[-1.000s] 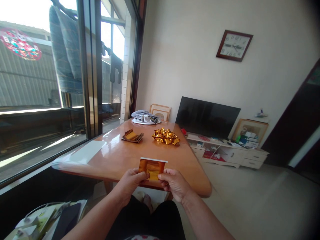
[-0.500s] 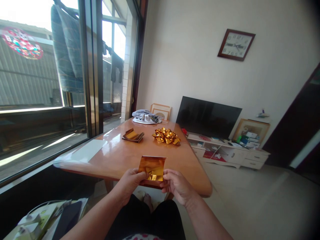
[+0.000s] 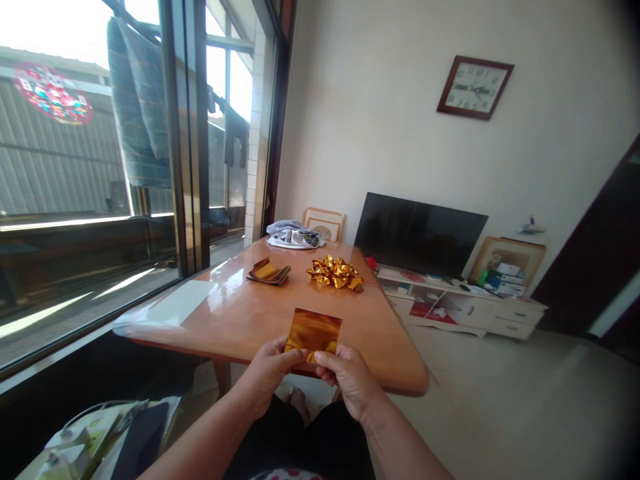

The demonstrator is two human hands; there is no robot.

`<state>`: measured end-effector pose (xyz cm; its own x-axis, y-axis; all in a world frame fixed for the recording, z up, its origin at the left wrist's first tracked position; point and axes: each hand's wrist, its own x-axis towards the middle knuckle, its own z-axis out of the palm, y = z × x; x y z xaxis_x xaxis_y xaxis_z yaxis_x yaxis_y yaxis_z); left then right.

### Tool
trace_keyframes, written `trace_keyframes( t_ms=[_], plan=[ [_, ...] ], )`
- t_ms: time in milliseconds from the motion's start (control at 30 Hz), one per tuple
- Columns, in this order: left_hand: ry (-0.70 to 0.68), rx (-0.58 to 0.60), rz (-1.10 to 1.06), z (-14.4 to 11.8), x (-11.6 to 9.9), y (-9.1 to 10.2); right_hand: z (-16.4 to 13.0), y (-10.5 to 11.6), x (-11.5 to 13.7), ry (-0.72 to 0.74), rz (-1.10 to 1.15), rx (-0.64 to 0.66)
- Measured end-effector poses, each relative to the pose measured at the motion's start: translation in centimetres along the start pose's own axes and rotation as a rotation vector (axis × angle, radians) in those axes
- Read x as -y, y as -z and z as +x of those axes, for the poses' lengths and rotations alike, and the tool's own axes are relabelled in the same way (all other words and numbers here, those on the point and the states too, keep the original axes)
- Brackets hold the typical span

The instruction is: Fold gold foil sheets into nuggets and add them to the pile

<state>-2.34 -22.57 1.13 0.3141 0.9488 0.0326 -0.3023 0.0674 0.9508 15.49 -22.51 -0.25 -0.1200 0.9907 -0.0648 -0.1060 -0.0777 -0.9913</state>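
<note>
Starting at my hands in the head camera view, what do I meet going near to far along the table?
Left hand and right hand holding a gold foil sheet → stack of foil sheets → crumpled gold foil pile → bundled cloth at the far end of the table.

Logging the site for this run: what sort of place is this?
Most likely a home living room: a television on a low white cabinet, a wall clock, and a wooden table by a big window.
</note>
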Motion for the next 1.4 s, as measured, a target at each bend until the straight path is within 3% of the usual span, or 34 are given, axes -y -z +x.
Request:
trace_keyframes(
  t_ms=[233,867,967,1067,1200,1300,1400],
  plan=[
    [-0.004,-0.058,0.039,0.2,0.4,0.2,-0.2,0.4,0.1,0.006,0.027,0.025],
    [0.027,0.05,0.079,0.1,-0.5,2.1,0.3,1.8,-0.6,-0.025,0.148,0.108],
    [0.002,-0.01,0.118,0.3,-0.5,2.3,0.5,2.0,-0.6,-0.037,0.176,0.065],
    [-0.156,-0.168,0.332,0.6,-0.4,2.8,0.8,2.2,-0.7,-0.059,0.206,-0.024],
    [-0.572,-0.355,0.847,1.1,0.4,3.0,1.3,2.0,-0.8,-0.068,0.227,-0.097],
    [-0.813,-0.3,1.217,1.1,1.0,2.4,1.4,1.7,-0.7,-0.077,0.231,-0.128],
    [-0.896,-0.203,1.418,1.3,0.8,1.3,1.4,1.5,-0.5,-0.088,0.236,-0.126]
  ],
)
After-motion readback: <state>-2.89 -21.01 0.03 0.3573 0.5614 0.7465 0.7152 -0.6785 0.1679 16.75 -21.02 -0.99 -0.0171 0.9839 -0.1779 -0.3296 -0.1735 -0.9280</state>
